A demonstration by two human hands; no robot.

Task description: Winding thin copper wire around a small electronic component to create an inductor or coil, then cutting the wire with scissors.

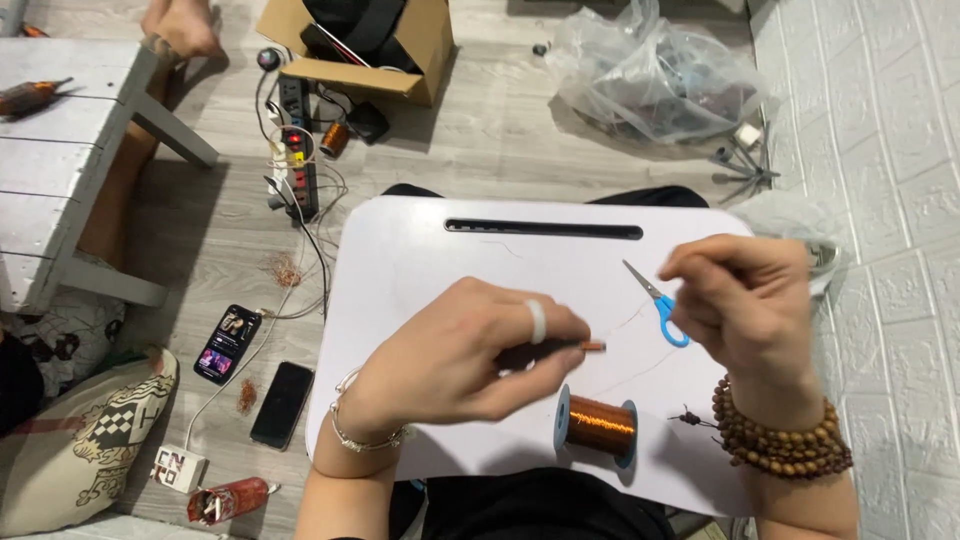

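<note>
Copper-tipped rod (pixel 560 349) in left hand (pixel 470 360) grip, right hand (pixel 745 305) pinched shut, copper wire spool (pixel 598 425) near, cardboard box (pixel 360 45) far left

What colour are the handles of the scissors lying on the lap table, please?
Blue, on the scissors beside the right hand, seen in the head view.

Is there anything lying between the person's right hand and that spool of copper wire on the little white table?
Nothing visible. The right hand is raised above the white table, and the copper wire spool lies below and left of it across bare tabletop. The blue-handled scissors lie beside the hand, off that path.
</note>
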